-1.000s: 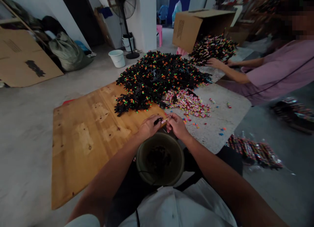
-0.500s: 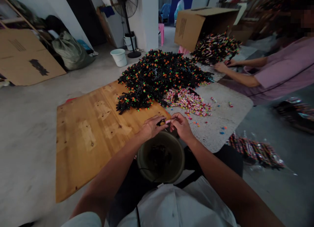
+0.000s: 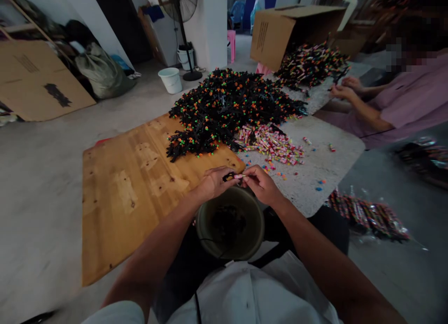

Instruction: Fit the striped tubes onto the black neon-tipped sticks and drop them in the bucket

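My left hand (image 3: 215,181) is closed around a small black piece (image 3: 228,176) above the rim of a bucket (image 3: 259,230). Fingers pinched, my right hand (image 3: 259,183) meets it on the right, at a small pink tube (image 3: 239,176) between the fingertips. Dark pieces lie inside the bucket. Beyond the hands rises a large heap of black pieces with orange and green tips (image 3: 227,104). Beside that heap lies a pile of pink wrapped tubes (image 3: 275,146).
A wooden board (image 3: 133,193) lies left, a grey tabletop (image 3: 315,151) right. At the back right, a person's hands (image 3: 346,89) work near an open carton (image 3: 273,37) and another heap. Bagged pieces (image 3: 367,214) lie on the floor.
The other person's hands have moved right, away from the far heap. My hands stay together over the bucket's far rim, with the right fingers slightly shifted.
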`<state>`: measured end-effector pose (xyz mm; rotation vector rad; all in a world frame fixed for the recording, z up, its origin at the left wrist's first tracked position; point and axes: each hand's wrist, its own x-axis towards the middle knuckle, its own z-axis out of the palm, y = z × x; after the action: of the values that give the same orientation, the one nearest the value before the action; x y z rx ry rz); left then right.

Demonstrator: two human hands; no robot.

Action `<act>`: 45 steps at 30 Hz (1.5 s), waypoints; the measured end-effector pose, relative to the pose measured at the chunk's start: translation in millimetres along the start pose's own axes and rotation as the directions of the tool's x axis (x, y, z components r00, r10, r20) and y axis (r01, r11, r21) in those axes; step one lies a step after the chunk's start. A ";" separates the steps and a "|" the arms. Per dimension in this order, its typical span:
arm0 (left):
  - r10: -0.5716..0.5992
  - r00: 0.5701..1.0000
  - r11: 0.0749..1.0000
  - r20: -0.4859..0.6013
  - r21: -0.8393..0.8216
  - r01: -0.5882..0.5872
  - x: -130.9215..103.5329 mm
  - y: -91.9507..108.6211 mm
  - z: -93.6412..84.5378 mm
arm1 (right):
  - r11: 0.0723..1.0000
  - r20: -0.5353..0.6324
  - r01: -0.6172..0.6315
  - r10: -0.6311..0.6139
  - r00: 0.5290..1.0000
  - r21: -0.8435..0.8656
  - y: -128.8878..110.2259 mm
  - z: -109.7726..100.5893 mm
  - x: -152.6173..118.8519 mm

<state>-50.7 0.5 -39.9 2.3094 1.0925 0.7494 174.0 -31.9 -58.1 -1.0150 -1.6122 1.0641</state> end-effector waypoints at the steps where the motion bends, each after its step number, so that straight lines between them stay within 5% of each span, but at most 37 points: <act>1: 0.017 1.000 1.000 0.007 0.007 -0.017 -0.5 0.2 -0.3 | 1.000 0.003 0.002 -0.002 1.000 -0.008 -0.1 0.2 -0.9; 5: 0.086 0.996 0.994 -0.006 0.063 -0.085 -3.4 1.5 2.3 | 0.999 -0.049 -0.025 0.027 0.998 0.028 -4.1 7.0 -4.4; 9: 0.037 0.999 0.999 0.040 0.023 -0.038 -12.8 5.6 8.3 | 0.997 -0.045 -0.083 0.083 0.996 0.001 -3.4 11.0 -11.8; 12: -0.066 0.975 0.998 0.210 0.027 0.062 -24.4 10.5 8.1 | 0.980 0.166 -0.198 0.195 0.967 0.007 4.0 3.8 -18.2; 14: -0.095 0.920 0.995 0.381 0.045 0.084 -29.5 11.4 2.7 | 0.962 0.341 -0.268 0.270 0.901 -0.055 12.2 -5.9 -17.5; 17: -0.106 0.848 0.991 0.519 -0.011 0.130 -22.7 1.4 -11.8 | 0.936 0.343 -0.239 0.320 0.883 -0.258 28.3 -23.7 1.2; 20: -0.189 0.920 0.982 0.343 0.056 0.181 6.3 -26.7 -26.0 | 0.835 0.064 -0.176 0.244 0.968 -0.521 44.4 -35.5 43.5; 22: -0.247 0.961 0.948 0.122 0.236 0.213 32.3 -51.1 -32.2 | 0.722 -0.060 -0.184 0.195 0.979 -0.667 52.7 -35.1 77.8; 24: -0.299 0.953 0.873 -0.039 0.393 0.290 55.4 -73.5 -35.8 | 0.608 -0.115 -0.213 0.196 0.974 -0.765 58.3 -28.6 109.2; 28: -0.404 0.914 0.753 -0.026 0.558 0.348 76.8 -98.8 -39.2 | 0.405 -0.192 -0.289 0.263 0.945 -0.867 63.4 -14.5 145.4; 32: -0.423 0.905 0.757 0.036 0.563 0.331 74.3 -107.4 -40.8 | 0.283 -0.187 -0.291 0.341 0.921 -0.914 64.5 -20.7 146.2; 40: -0.424 0.905 0.868 -0.043 0.268 0.419 65.5 -121.1 -37.1 | 0.355 -0.083 -0.189 0.293 0.952 -0.916 70.4 -41.6 112.5; 45: -0.434 0.876 0.898 -0.212 -0.020 0.440 51.0 -116.7 -41.1 | 0.604 -0.199 -0.242 0.138 0.970 -0.759 66.9 -53.0 98.0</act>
<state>-113.4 115.4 -67.8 1.9196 1.6586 0.8086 211.6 89.2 -86.6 -1.8286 -1.9313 0.3521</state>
